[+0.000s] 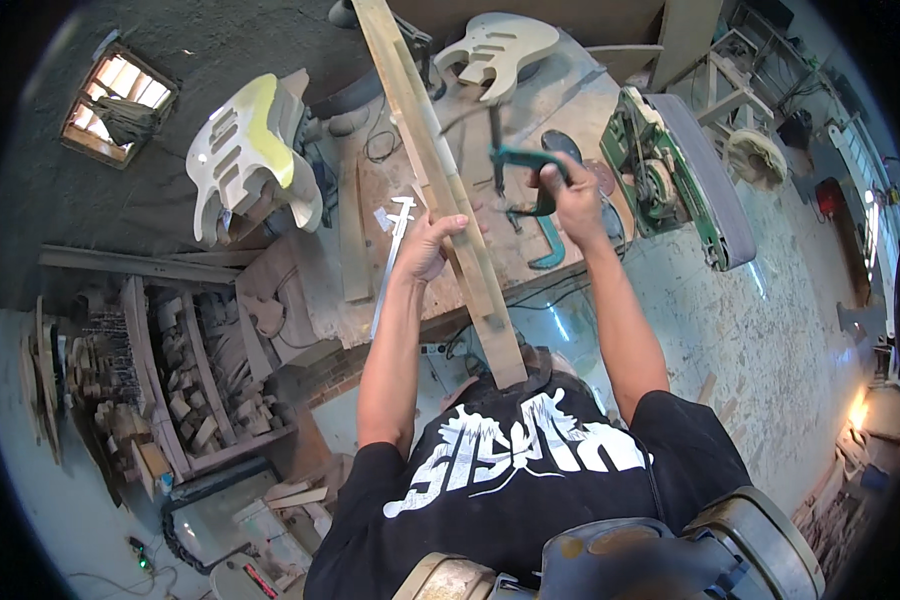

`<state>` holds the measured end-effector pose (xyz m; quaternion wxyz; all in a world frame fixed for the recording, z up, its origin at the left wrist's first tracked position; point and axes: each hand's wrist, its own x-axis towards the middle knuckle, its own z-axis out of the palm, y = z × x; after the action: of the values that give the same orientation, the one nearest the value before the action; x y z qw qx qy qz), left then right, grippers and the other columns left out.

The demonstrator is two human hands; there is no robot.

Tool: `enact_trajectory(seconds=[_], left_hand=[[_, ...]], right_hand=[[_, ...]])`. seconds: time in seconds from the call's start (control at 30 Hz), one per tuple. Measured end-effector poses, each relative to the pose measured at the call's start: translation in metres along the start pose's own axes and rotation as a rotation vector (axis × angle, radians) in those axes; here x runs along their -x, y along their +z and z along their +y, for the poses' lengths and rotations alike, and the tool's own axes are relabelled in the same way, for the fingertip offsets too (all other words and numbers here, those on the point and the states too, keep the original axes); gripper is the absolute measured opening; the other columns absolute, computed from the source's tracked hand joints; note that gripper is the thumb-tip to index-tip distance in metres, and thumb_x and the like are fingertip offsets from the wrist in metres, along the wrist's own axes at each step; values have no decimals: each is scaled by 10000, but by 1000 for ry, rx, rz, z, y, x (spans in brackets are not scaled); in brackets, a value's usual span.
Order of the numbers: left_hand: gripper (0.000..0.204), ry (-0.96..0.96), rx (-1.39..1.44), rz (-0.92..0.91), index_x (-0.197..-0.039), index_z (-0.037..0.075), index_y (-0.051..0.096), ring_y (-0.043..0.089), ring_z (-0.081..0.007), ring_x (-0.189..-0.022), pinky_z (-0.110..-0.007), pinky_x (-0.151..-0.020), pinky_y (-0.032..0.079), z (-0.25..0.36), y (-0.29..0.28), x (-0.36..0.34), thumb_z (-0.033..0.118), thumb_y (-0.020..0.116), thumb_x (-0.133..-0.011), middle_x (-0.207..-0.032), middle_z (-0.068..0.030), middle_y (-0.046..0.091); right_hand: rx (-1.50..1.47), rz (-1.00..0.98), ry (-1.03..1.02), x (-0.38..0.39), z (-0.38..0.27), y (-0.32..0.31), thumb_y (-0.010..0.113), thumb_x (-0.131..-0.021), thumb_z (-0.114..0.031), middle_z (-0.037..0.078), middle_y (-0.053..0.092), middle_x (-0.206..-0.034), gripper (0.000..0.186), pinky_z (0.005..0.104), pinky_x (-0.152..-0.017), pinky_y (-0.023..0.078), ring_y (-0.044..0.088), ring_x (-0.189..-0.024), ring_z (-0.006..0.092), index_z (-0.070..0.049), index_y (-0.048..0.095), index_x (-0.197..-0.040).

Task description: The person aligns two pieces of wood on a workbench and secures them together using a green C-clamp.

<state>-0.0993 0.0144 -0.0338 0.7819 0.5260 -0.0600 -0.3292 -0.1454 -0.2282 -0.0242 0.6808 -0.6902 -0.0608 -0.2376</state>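
A long pale wooden board (485, 300), with strips along it, runs from the top of the head view down toward my body. My left hand (435, 240) is closed around it about midway, thumb across the face. My right hand (575, 200) grips a green metal clamp (515, 157), held just right of the board; its dark screw is slightly blurred. A second green clamp (548, 250) lies on the wooden workbench (340, 325) below it. Left of my left hand is a white caliper (398, 230).
Two pale guitar bodies, one (230, 140) at left, another (500, 45) at the back, sit around the bench. A green belt sander (680, 170) stands right. A rack of wood offcuts (200, 390) is low left. Cables hang below the bench's front edge.
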Motion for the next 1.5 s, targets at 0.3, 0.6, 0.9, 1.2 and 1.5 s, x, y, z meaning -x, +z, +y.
enact_trajectory(seconds=[0.3,0.6,0.9,1.2,1.5], left_hand=[[691,22,5,13,-1393,4,392,669,-306,-1080,-443,-928,581,-6,-11,3,188,722,-814,-1287,-177,601],[671,4,-24,93,-1387,-18,412,654,-306,-1113,-446,-943,571,-10,-15,13,198,709,-825,-1284,-170,606],[648,-11,-21,146,-1358,-29,457,661,-280,-1099,-419,-950,562,-10,-20,18,208,719,-815,-1293,-160,616],[678,-15,-9,133,-1374,-14,446,648,-277,-1105,-446,-950,555,-6,-16,13,207,732,-800,-1288,-149,607],[694,-40,8,78,-1400,-2,382,646,-298,-1116,-466,-947,558,-10,-20,2,168,714,-814,-1300,-173,594]], right_hand=[[-419,330,907,46,146,13,582,-1012,-276,40,589,-755,239,329,-506,513,566,-614,143,-40,606,-983],[-335,275,1045,101,235,65,537,-1031,-325,85,646,-839,353,377,-681,508,587,-705,192,7,641,-1087],[930,-47,734,59,219,-8,708,-856,-394,267,573,-1243,484,499,-967,462,545,-1194,442,-9,646,-1143],[943,-179,718,61,236,-48,771,-722,-270,313,624,-1149,644,507,-945,481,600,-1101,473,9,519,-1245],[917,-13,716,37,151,-60,663,-632,-192,239,698,-981,340,468,-841,494,646,-973,425,-7,686,-916]])
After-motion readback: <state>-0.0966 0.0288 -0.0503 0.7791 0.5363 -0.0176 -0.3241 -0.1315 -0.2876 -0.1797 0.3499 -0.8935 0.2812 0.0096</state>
